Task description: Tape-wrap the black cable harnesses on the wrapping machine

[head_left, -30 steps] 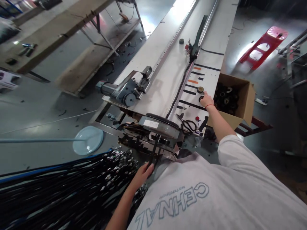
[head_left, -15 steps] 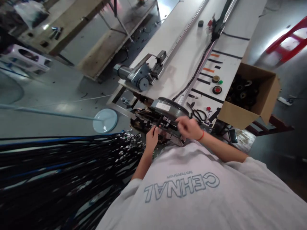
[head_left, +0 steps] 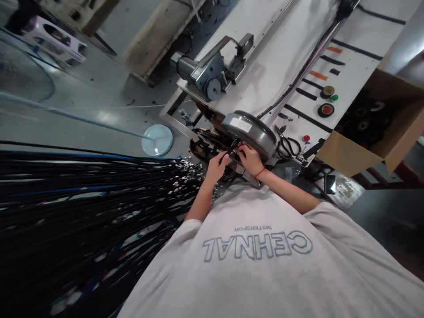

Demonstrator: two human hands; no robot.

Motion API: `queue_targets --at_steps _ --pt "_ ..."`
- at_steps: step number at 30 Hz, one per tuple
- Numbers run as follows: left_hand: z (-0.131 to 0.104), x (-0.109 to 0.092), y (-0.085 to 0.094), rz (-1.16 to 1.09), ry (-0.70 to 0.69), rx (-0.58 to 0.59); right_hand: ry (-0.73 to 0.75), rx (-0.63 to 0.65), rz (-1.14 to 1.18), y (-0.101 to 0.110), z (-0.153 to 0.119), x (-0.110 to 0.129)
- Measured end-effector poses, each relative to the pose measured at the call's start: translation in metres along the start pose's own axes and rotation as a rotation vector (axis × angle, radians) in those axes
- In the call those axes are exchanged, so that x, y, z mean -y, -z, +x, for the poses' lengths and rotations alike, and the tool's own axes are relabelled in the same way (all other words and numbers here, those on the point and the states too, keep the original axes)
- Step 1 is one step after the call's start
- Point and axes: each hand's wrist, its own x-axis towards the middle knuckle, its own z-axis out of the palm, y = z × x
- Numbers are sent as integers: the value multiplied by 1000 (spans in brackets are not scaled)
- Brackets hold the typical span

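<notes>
My left hand (head_left: 217, 168) is closed around a short length of black cable (head_left: 234, 145), whose end points up toward the machine. Close beside it, my right hand (head_left: 251, 160) has its fingers pinched together at the machine; whatever they hold is too small to make out. Both hands are at the front of a bench machine with a round grey drum (head_left: 251, 132) bearing a white label. Dark metal parts (head_left: 207, 152) of the machine show left of my hands. To their left hangs a thick bundle of black cables (head_left: 99, 176) with white connector ends (head_left: 185, 174).
A white workbench (head_left: 281, 44) carries a motor unit (head_left: 212, 75), black and orange tape strips, scissors (head_left: 289, 145) and a red button (head_left: 305, 138). An open cardboard box (head_left: 351, 154) with black coils stands at right. A light blue round base (head_left: 157, 140) is on the floor.
My right hand has moved left and down to the machine, close beside my left hand, its fingers now pinched there. My left hand keeps hold of the black cable. The camera view has shifted.
</notes>
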Motion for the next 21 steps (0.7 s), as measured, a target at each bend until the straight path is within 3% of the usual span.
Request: queue_targets --at_steps 3,8,14,18,19,21 --pt "1 2 -2 34 5 5 -15 6 10 2 -1 4" --pt "0 10 -13 161 -3 119 26 33 17 2 12 20" --pt "-3 14 -16 269 7 131 110 112 -133 9 24 37" --pt "-6 12 -17 357 -17 81 71 199 -256 4 35 48" --pt "-7 13 -18 312 -5 51 112 239 -257 3 35 53" --pt "-9 18 -20 173 44 -9 337 313 -190 8 26 65"
